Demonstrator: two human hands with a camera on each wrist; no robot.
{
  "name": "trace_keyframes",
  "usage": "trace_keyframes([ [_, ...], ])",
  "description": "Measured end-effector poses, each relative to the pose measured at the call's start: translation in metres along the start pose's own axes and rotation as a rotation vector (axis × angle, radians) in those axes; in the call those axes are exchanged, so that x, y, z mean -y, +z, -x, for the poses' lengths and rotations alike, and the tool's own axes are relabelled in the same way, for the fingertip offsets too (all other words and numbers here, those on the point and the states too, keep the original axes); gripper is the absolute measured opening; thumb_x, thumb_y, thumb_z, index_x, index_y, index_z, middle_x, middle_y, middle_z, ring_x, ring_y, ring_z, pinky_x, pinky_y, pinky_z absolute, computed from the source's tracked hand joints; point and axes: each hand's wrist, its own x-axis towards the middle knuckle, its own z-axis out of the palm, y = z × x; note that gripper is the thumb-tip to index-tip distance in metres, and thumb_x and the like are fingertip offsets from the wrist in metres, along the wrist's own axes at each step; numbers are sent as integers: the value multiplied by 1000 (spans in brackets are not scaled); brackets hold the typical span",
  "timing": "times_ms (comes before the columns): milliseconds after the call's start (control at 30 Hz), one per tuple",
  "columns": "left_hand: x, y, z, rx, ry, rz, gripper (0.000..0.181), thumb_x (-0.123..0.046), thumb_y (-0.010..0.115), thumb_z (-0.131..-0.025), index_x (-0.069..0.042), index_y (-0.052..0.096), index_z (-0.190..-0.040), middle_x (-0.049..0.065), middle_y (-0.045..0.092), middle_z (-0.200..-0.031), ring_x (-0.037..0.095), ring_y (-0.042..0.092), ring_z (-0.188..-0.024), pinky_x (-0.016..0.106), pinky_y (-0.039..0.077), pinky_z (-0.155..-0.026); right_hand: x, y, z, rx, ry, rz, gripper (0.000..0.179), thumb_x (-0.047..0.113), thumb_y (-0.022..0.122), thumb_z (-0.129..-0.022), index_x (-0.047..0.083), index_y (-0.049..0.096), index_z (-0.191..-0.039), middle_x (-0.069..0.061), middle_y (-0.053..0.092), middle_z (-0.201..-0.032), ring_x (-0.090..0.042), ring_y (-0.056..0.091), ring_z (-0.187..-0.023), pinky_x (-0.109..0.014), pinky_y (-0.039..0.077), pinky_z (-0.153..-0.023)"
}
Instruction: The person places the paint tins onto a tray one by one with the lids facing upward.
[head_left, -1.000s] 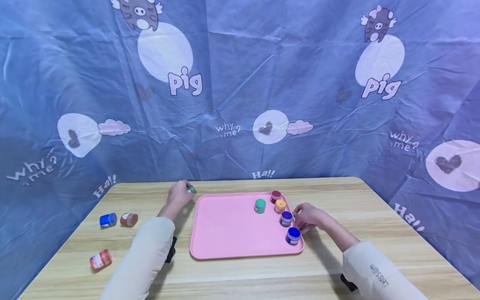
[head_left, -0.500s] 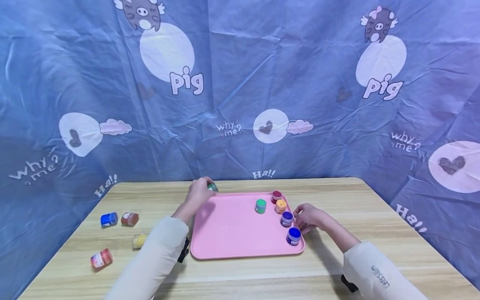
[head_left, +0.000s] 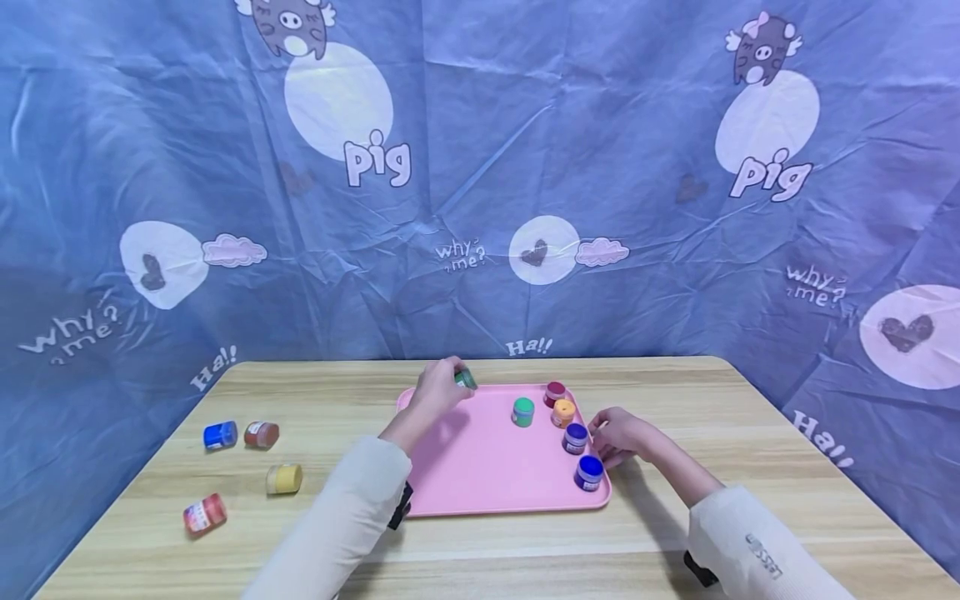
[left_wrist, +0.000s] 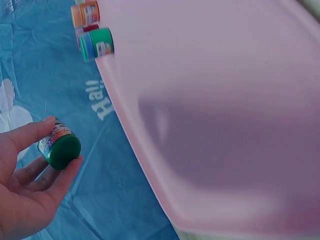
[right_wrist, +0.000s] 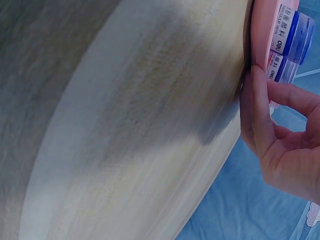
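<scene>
My left hand (head_left: 435, 390) pinches a dark green paint jar (head_left: 465, 380) between thumb and fingers, above the far edge of the pink tray (head_left: 480, 467). In the left wrist view the jar (left_wrist: 64, 150) is tilted, its green lid facing the camera. My right hand (head_left: 621, 435) holds the tray's right rim, with fingertips at the rim (right_wrist: 262, 35) beside the blue jars. On the tray stand a light green jar (head_left: 522, 412), a dark red jar (head_left: 555, 393), an orange jar (head_left: 563, 413), a purple-blue jar (head_left: 575, 438) and a blue jar (head_left: 589, 472).
Left of the tray, on the wooden table (head_left: 495, 558), lie a blue jar (head_left: 221, 435), a brown jar (head_left: 262, 434), a yellow jar (head_left: 284, 479) and a red jar (head_left: 205, 515). A blue patterned cloth (head_left: 480, 183) hangs behind the table.
My left hand has carried the dark green jar rightward, from beyond the tray's left corner to above its far edge. The yellow jar has come out from behind my left sleeve. My right hand stays put.
</scene>
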Motion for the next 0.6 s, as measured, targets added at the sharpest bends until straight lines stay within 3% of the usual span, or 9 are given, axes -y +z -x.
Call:
trace_keyframes([
  [233,-12,16,2,43,23,-5,30,-6,76,-71,-2,63,-98,8,62,-88,21,58,-82,30,50,-72,-3,0,-2,-1,-7,13,21,-11,53,-75,-7,49,-95,-14,59,-65,-20,60,-57,-33,55,-55],
  [600,-25,34,5,48,98,-28,29,-8,77,-70,-1,65,-96,9,60,-88,23,56,-85,31,48,-75,-4,-1,-1,19,-28,-12,19,-11,51,-76,-8,47,-94,-15,61,-68,-24,62,-62,-35,55,-57],
])
